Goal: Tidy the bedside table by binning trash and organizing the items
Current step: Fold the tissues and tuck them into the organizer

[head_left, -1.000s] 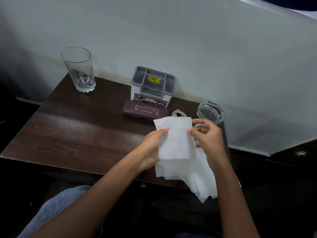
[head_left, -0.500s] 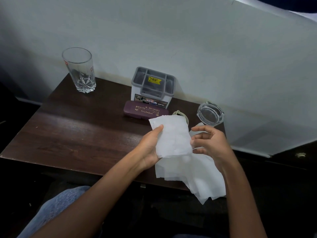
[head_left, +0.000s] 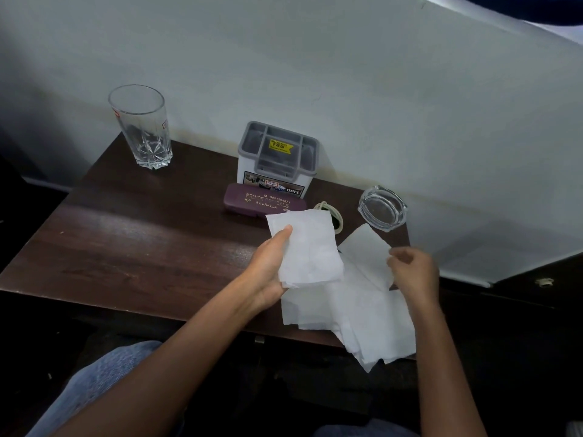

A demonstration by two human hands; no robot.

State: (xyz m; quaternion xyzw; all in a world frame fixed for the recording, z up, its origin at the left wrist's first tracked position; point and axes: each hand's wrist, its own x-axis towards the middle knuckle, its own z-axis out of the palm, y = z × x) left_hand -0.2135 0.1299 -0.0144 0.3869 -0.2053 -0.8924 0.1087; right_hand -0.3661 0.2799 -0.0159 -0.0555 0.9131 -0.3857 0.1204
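My left hand [head_left: 271, 263] grips a folded stack of white tissue [head_left: 307, 247], thumb on top, just above the dark wooden bedside table [head_left: 142, 247]. My right hand [head_left: 415, 269] is to the right, fingers curled, pinching the right edge of a loose tissue sheet [head_left: 364, 250] that is partly lifted. Under both hands lies a spread pile of more white tissues [head_left: 362, 320], which overhangs the table's front edge.
A tall empty glass [head_left: 142, 127] stands at the back left. A grey-and-white organizer box [head_left: 277, 156] sits against the wall, with a maroon spectacles case [head_left: 252, 201] in front of it. A coiled cord [head_left: 334, 216] and a glass ashtray [head_left: 383, 212] lie at the right.
My right hand has left the folded tissue and moved right to a loose sheet on the pile. My left hand keeps the folded stack, shifted slightly left.
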